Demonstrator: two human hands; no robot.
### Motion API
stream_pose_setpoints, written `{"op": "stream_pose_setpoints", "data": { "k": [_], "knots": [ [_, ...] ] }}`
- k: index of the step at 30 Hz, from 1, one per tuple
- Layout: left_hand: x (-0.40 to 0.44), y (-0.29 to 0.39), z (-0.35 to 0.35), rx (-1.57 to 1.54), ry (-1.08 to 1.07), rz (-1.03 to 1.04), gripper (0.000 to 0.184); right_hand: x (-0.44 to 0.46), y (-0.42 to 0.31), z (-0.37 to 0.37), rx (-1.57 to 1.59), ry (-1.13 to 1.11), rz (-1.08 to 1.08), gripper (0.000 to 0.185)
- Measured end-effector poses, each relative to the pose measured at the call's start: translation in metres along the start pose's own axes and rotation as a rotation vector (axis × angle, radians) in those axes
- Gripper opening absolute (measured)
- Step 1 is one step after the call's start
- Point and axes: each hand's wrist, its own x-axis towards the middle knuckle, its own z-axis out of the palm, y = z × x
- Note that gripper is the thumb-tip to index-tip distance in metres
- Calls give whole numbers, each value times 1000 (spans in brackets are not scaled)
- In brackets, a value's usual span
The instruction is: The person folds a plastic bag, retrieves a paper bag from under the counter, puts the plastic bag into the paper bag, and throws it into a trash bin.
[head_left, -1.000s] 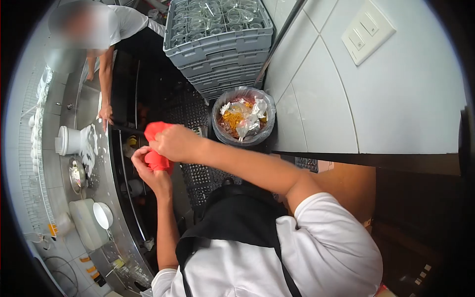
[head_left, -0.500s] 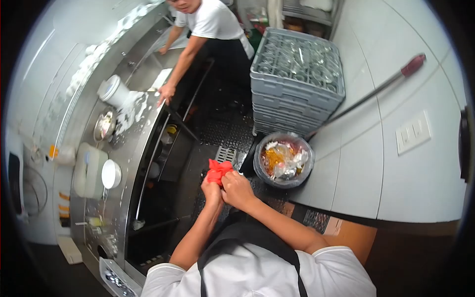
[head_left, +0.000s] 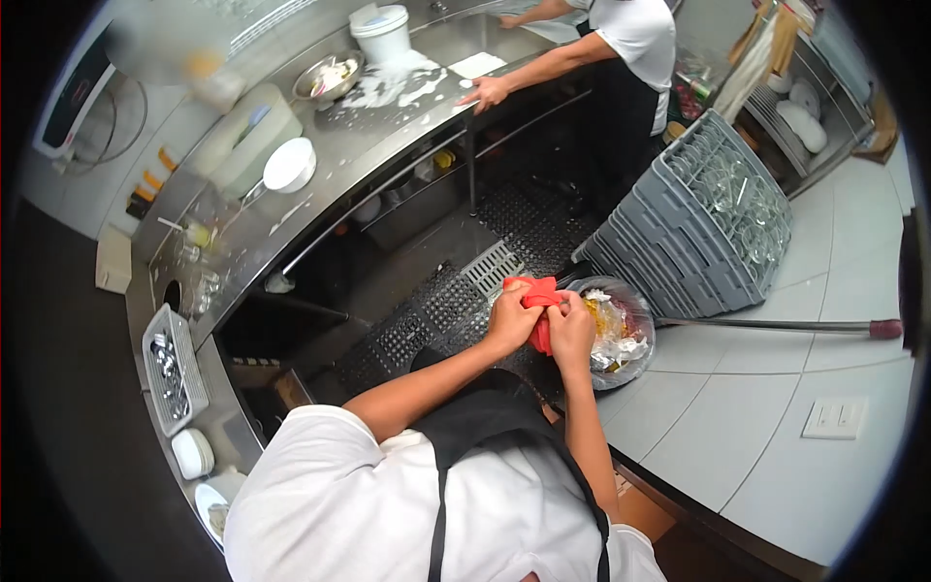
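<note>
A limp, crumpled red piece that looks like a rubber glove [head_left: 535,293] is held in front of my body by both hands. My left hand [head_left: 511,323] is closed on its left side. Fingers of my right hand [head_left: 572,332] pinch it from the right, and part of the red material hangs down between the hands. Just beyond my right hand stands a bin [head_left: 642,335] lined with a clear bag, filled with food scraps and crumpled plastic.
A wet steel counter [head_left: 378,131] carries a white bucket [head_left: 381,34], a bowl of scraps [head_left: 328,78], a white pan [head_left: 290,165] and a cutlery basket [head_left: 175,371]. A co-worker [head_left: 630,58] leans over the sink. Stacked grey glass racks [head_left: 669,228] and a long handle [head_left: 776,325] stand right.
My view has swung round, so the counter and co-worker sit farther right and higher. The red piece has shifted in my hands and now hangs lower between them.
</note>
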Motion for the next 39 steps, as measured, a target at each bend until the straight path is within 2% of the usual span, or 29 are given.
{"op": "stream_pose_setpoints", "data": {
  "k": [4,5,8,13,16,17,20,24,25,26,28,30,33,34,36,38,39],
  "knots": [
    [-7,-17,-8,-154,-59,-56,26,-2,16,10,-26,-80,-140,24],
    [-9,-12,-12,-183,-56,-55,24,-3,15,8,-12,-126,-103,26],
    [-12,-6,-22,-192,-90,-62,21,6,30,12,505,-370,134,24],
    [-5,-6,-33,-155,-111,68,20,7,11,2,634,-430,291,15],
    [-1,6,-39,-115,-96,99,23,11,28,19,430,-227,75,14],
    [-2,14,-41,-114,-101,12,24,11,28,24,251,-93,-46,14],
    [7,22,-38,-253,16,-169,24,-2,-31,15,30,94,-184,17],
    [19,37,-45,-402,188,-3,48,7,-66,16,-53,71,-195,16],
    [21,31,-49,-351,123,10,49,14,-65,21,22,52,-218,15],
    [24,32,-57,-370,68,-46,47,25,-62,23,2,-8,-215,15],
    [33,15,-57,-398,87,9,42,37,-71,28,-28,-73,-199,11],
    [37,12,-66,-324,136,-101,28,43,-82,40,-151,-47,-311,6],
    [49,-8,-65,-433,202,-197,23,48,-74,75,-263,-48,-568,5],
    [53,-25,-61,-517,217,-224,23,49,-71,86,-386,-55,-590,5],
    [52,-11,-97,-437,215,-314,19,49,-82,107,-282,-145,-535,5],
    [62,-33,-100,-421,275,-339,19,53,-95,127,-315,-199,-558,7],
    [66,-39,-111,-425,339,-321,21,56,-108,137,-343,-250,-682,11]
  ]
}}
